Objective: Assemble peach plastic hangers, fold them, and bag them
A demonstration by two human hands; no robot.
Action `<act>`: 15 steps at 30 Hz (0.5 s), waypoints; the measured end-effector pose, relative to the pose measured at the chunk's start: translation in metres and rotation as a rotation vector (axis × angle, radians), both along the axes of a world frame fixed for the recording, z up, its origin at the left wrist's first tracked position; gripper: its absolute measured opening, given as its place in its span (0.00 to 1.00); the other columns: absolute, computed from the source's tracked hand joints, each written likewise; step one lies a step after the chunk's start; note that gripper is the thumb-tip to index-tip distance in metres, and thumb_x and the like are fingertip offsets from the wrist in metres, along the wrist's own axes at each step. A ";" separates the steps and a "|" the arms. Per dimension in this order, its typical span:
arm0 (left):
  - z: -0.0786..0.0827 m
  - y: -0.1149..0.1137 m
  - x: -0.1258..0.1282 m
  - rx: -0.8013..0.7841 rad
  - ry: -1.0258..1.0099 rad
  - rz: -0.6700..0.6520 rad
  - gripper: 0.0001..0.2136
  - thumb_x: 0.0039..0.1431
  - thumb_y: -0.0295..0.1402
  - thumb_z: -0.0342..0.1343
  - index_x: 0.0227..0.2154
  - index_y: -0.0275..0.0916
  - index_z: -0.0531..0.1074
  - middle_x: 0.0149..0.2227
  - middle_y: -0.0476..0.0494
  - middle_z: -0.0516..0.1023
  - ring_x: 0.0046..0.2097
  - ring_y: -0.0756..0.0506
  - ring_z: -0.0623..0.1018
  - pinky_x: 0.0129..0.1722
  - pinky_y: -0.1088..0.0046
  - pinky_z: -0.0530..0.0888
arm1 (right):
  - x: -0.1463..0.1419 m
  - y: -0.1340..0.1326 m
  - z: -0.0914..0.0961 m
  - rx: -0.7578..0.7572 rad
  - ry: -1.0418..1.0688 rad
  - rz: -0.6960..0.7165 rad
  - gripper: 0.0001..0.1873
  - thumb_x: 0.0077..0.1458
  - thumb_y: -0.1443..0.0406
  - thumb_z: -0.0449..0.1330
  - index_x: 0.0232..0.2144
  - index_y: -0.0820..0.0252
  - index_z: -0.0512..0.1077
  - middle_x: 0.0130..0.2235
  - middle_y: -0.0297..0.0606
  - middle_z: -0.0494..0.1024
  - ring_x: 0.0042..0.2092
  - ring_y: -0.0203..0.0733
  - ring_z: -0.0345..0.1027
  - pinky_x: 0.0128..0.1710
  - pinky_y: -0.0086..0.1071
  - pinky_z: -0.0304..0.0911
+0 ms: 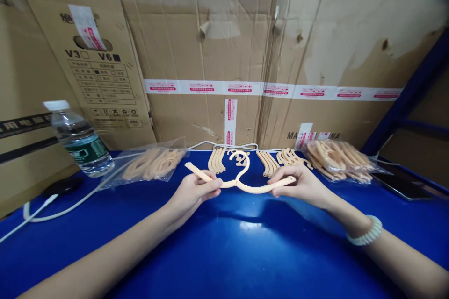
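Observation:
A beige plastic hanger point(242, 182) is held just above the blue table point(224, 247), its hook pointing away from me. My left hand point(194, 192) pinches the hanger's left arm. My right hand point(301, 183) grips its right arm; a pale bead bracelet point(366, 233) sits on that wrist. Behind the hanger lie loose beige hanger parts point(217, 160) and more loose parts point(277, 160) in small rows.
A clear bag of beige parts point(150, 164) lies left, another bag point(338, 154) right. A water bottle point(79, 139) stands at far left by a white cable point(52, 205). A dark phone point(401, 186) lies right. Cardboard boxes point(228, 46) wall the back.

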State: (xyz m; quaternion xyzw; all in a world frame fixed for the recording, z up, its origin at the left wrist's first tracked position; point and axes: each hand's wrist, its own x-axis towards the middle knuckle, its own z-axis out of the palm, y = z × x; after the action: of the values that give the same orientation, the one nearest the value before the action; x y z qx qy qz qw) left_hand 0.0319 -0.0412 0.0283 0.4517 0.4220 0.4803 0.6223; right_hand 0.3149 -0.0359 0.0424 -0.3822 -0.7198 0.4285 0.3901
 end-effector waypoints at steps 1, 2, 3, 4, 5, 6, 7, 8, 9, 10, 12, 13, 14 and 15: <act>0.001 0.003 -0.003 -0.003 0.011 -0.006 0.15 0.42 0.33 0.72 0.28 0.36 0.71 0.28 0.51 0.74 0.32 0.52 0.76 0.37 0.77 0.75 | 0.005 0.003 0.002 0.046 -0.053 -0.003 0.11 0.41 0.61 0.72 0.28 0.60 0.80 0.28 0.36 0.80 0.27 0.38 0.71 0.27 0.30 0.66; 0.002 0.006 -0.006 -0.003 0.027 -0.021 0.14 0.42 0.33 0.72 0.28 0.36 0.72 0.28 0.51 0.74 0.32 0.52 0.76 0.38 0.76 0.75 | 0.008 0.004 0.003 0.091 -0.109 0.000 0.11 0.42 0.60 0.71 0.29 0.60 0.80 0.28 0.36 0.80 0.28 0.39 0.71 0.28 0.31 0.66; 0.003 0.008 -0.009 0.002 0.047 -0.042 0.14 0.42 0.33 0.72 0.28 0.36 0.72 0.28 0.50 0.74 0.33 0.51 0.76 0.38 0.75 0.75 | 0.010 0.005 0.003 0.135 -0.171 0.013 0.11 0.44 0.59 0.70 0.29 0.59 0.80 0.29 0.37 0.80 0.30 0.40 0.72 0.29 0.32 0.66; 0.003 0.010 -0.012 0.010 0.071 -0.064 0.13 0.42 0.33 0.71 0.27 0.35 0.72 0.28 0.49 0.74 0.33 0.50 0.76 0.38 0.74 0.75 | 0.012 0.006 0.004 0.176 -0.234 0.039 0.10 0.46 0.58 0.69 0.29 0.59 0.80 0.29 0.37 0.81 0.31 0.41 0.72 0.31 0.33 0.66; 0.004 0.013 -0.015 0.022 0.098 -0.087 0.13 0.42 0.33 0.71 0.26 0.35 0.73 0.28 0.49 0.74 0.33 0.50 0.76 0.38 0.73 0.75 | 0.013 0.007 0.005 0.220 -0.291 0.067 0.10 0.48 0.58 0.68 0.29 0.59 0.80 0.29 0.38 0.80 0.32 0.41 0.72 0.32 0.33 0.66; 0.004 0.015 -0.018 0.038 0.128 -0.107 0.13 0.41 0.33 0.71 0.26 0.35 0.73 0.28 0.48 0.74 0.33 0.49 0.76 0.38 0.72 0.75 | 0.014 0.007 0.006 0.264 -0.343 0.094 0.09 0.49 0.59 0.67 0.29 0.58 0.80 0.30 0.38 0.80 0.33 0.42 0.72 0.33 0.34 0.66; 0.005 0.017 -0.021 0.059 0.161 -0.123 0.12 0.41 0.33 0.71 0.26 0.35 0.73 0.28 0.48 0.74 0.33 0.49 0.76 0.37 0.72 0.74 | 0.015 0.007 0.006 0.300 -0.391 0.114 0.08 0.49 0.59 0.67 0.28 0.58 0.80 0.31 0.38 0.79 0.34 0.42 0.72 0.34 0.34 0.66; 0.005 0.019 -0.024 0.085 0.198 -0.136 0.12 0.40 0.32 0.71 0.26 0.35 0.74 0.27 0.49 0.73 0.32 0.49 0.75 0.36 0.73 0.73 | 0.016 0.008 0.007 0.317 -0.437 0.126 0.06 0.49 0.61 0.67 0.27 0.58 0.79 0.31 0.38 0.79 0.34 0.43 0.72 0.34 0.34 0.65; 0.006 0.021 -0.027 0.114 0.241 -0.149 0.12 0.40 0.32 0.70 0.26 0.35 0.74 0.25 0.49 0.73 0.30 0.50 0.74 0.34 0.73 0.72 | 0.018 0.008 0.007 0.318 -0.480 0.129 0.05 0.48 0.62 0.67 0.26 0.57 0.79 0.31 0.37 0.78 0.34 0.43 0.71 0.35 0.34 0.65; 0.006 0.023 -0.029 0.147 0.288 -0.161 0.11 0.39 0.31 0.70 0.25 0.35 0.75 0.24 0.50 0.72 0.29 0.50 0.73 0.32 0.75 0.70 | 0.019 0.009 0.007 0.304 -0.519 0.129 0.03 0.48 0.63 0.67 0.26 0.57 0.79 0.30 0.37 0.77 0.34 0.42 0.71 0.34 0.34 0.64; 0.005 0.026 -0.033 0.220 0.384 -0.184 0.09 0.41 0.32 0.69 0.24 0.35 0.75 0.23 0.51 0.72 0.27 0.51 0.71 0.29 0.76 0.66 | 0.022 0.011 0.005 0.255 -0.572 0.126 0.02 0.47 0.65 0.66 0.25 0.57 0.79 0.27 0.35 0.76 0.30 0.40 0.69 0.31 0.32 0.62; 0.005 0.026 -0.033 0.258 0.429 -0.193 0.08 0.43 0.32 0.68 0.25 0.35 0.75 0.23 0.51 0.72 0.27 0.51 0.70 0.28 0.77 0.65 | 0.023 0.012 0.004 0.236 -0.582 0.125 0.02 0.47 0.66 0.66 0.26 0.58 0.79 0.27 0.35 0.76 0.29 0.39 0.68 0.29 0.31 0.61; 0.004 0.027 -0.034 0.293 0.472 -0.201 0.08 0.44 0.33 0.67 0.25 0.35 0.75 0.23 0.51 0.73 0.27 0.51 0.70 0.28 0.77 0.64 | 0.023 0.013 0.002 0.225 -0.583 0.125 0.02 0.46 0.65 0.66 0.26 0.58 0.79 0.26 0.35 0.75 0.27 0.38 0.66 0.27 0.30 0.60; 0.004 0.027 -0.034 0.329 0.513 -0.208 0.07 0.45 0.34 0.66 0.25 0.36 0.76 0.23 0.51 0.73 0.27 0.51 0.70 0.28 0.77 0.64 | 0.024 0.014 0.000 0.220 -0.583 0.125 0.03 0.46 0.65 0.67 0.26 0.58 0.79 0.25 0.35 0.75 0.26 0.38 0.65 0.26 0.29 0.59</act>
State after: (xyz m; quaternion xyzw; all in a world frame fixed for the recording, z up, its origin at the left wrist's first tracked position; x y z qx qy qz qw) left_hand -0.0017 -0.0145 0.0323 0.6932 0.4334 0.3462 0.4602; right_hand 0.3390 -0.0216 0.0424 -0.3994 -0.8655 0.2436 0.1793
